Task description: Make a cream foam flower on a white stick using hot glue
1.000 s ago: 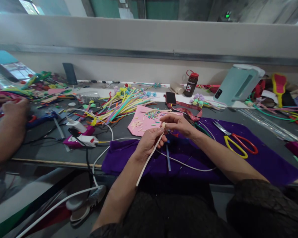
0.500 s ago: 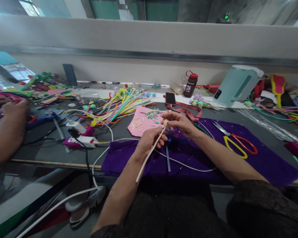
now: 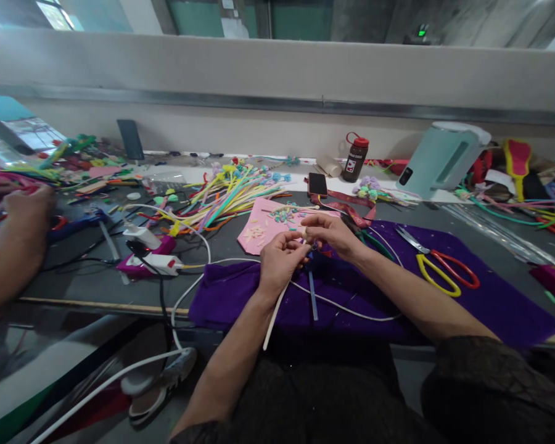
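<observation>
A cream-coloured stem (image 3: 274, 317) hangs down from my left hand (image 3: 280, 259), whose fingers are closed round its upper part. At the top of the stem, my right hand (image 3: 330, 234) pinches a small cream piece (image 3: 304, 235). The fingertips of both hands meet there and partly hide it. Just behind them lies a pink sheet (image 3: 247, 223) with small cream bits (image 3: 254, 232) and teal and purple bits (image 3: 284, 214). Under my hands are a purple cloth (image 3: 374, 296) and a blue tool with a clear glue stick (image 3: 312, 296).
Scissors (image 3: 437, 262) lie on the cloth at right. Behind are coloured stems (image 3: 231, 194), a phone (image 3: 317, 184), a bottle (image 3: 355, 159) and a kettle (image 3: 439, 160). A power strip (image 3: 152, 259) with cables sits left. Another person's hand (image 3: 25, 209) is at far left.
My left hand has turned and moved up towards my right fingertips, its fingers more curled. The stem's free end has swung slightly right and down.
</observation>
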Demonstrator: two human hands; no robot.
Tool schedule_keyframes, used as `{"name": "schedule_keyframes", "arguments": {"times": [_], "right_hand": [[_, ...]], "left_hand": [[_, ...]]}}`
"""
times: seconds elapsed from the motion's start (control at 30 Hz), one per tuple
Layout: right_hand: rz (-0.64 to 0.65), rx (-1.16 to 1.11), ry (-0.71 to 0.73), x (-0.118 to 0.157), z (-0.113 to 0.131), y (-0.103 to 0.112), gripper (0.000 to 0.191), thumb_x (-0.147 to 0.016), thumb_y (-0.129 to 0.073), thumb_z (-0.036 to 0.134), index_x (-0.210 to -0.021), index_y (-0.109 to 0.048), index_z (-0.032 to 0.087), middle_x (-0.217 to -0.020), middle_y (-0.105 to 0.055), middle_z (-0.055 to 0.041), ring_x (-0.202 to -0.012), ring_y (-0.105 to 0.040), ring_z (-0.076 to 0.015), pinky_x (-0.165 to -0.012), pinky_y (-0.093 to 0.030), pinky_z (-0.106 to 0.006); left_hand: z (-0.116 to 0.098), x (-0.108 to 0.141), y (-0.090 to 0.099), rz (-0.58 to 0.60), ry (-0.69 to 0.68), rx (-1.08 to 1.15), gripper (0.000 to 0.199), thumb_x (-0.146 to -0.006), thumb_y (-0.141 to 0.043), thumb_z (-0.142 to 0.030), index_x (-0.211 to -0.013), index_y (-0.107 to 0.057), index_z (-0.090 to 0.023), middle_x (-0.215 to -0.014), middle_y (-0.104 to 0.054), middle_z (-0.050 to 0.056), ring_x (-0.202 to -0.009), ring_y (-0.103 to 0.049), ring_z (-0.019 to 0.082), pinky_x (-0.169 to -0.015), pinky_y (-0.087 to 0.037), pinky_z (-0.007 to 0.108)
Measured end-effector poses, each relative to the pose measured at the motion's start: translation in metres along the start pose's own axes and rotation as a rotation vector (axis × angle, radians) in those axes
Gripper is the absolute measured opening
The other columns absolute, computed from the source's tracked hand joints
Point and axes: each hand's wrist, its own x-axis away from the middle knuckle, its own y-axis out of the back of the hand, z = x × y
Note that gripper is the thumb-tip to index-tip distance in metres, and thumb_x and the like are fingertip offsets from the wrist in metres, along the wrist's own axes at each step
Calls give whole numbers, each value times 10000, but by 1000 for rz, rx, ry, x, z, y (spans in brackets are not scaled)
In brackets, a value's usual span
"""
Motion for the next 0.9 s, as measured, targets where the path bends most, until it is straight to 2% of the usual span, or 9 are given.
{"name": "schedule_keyframes", "arguments": {"times": [0.13, 0.47, 0.77, 0.9], "right_hand": [[2, 6, 5, 1, 1, -2, 266, -668, -629, 236, -920, -599, 157, -669, -629, 5, -546, -573, -108, -394, -383, -182], [1, -12, 39, 1, -3, -3, 275, -651, -631, 214, -919, -603, 155, -722, -631, -4, -590, -575, -111, -418, -395, -185], [28, -28, 59, 1, -5, -4, 254, -663, -620, 195, -915, -619, 160, -695, -626, 9, -585, -571, -104, -419, -381, -167], [32, -32, 67, 1, -5, -3, 235, -670, -618, 188, -903, -627, 162, -678, -615, 17, -582, -565, -98, -418, -380, -163]], "left_hand": [[2, -1, 1, -47, -17, -95, 354, -622, -692, -346, -913, -641, -150, -608, -614, -14, -466, -583, 104, -431, -456, 193], [8, -4, 6, -74, -124, -279, 324, -691, -628, -397, -934, -691, -192, -598, -639, -8, -455, -546, 102, -461, -444, 208], [13, -6, 8, -130, -359, -504, 222, -754, -583, -338, -898, -701, -217, -759, -690, 23, -613, -608, 121, -596, -470, 233], [12, -6, 7, -150, -449, -592, 183, -759, -585, -298, -869, -702, -210, -770, -694, 29, -661, -620, 128, -645, -473, 244]]}}
